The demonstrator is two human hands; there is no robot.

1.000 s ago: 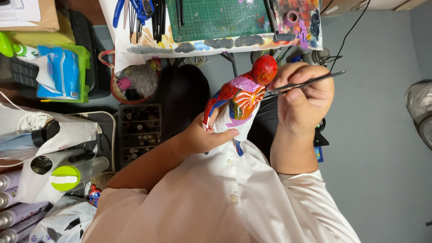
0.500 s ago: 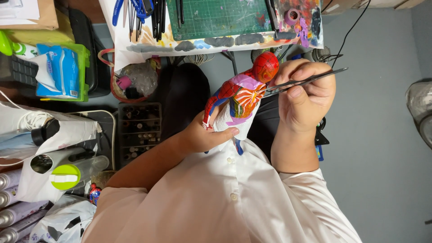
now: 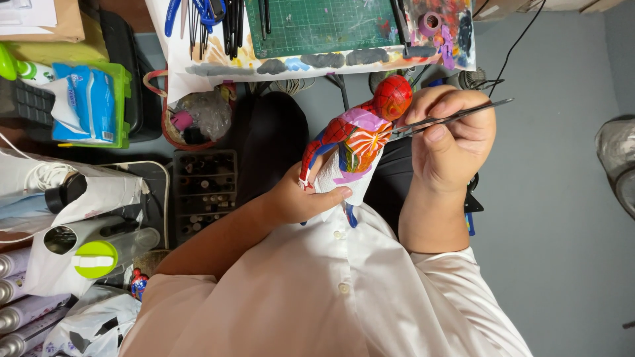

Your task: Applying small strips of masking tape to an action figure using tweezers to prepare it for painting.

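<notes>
My left hand (image 3: 301, 198) grips a painted action figure (image 3: 357, 135) by its lower part, which is wrapped in white tissue. The figure has a red head, a red and blue arm, and purple and orange patches on the torso. My right hand (image 3: 453, 139) pinches a thin metal tool (image 3: 463, 114) whose tip rests at the figure's chest, just under the head. Both hands are held above my lap, over my white shirt (image 3: 331, 291).
A green cutting mat (image 3: 324, 23) lies on paint-stained paper (image 3: 205, 59) at the top, with blue-handled pliers (image 3: 175, 13) and dark tools. A tissue pack (image 3: 83, 99) in a green tray, a black case of small bottles (image 3: 202, 192) and spray cans (image 3: 16, 317) stand left. Grey floor (image 3: 555, 218) lies right.
The figure and the tool have edged slightly upward in view. Both hands keep the same hold.
</notes>
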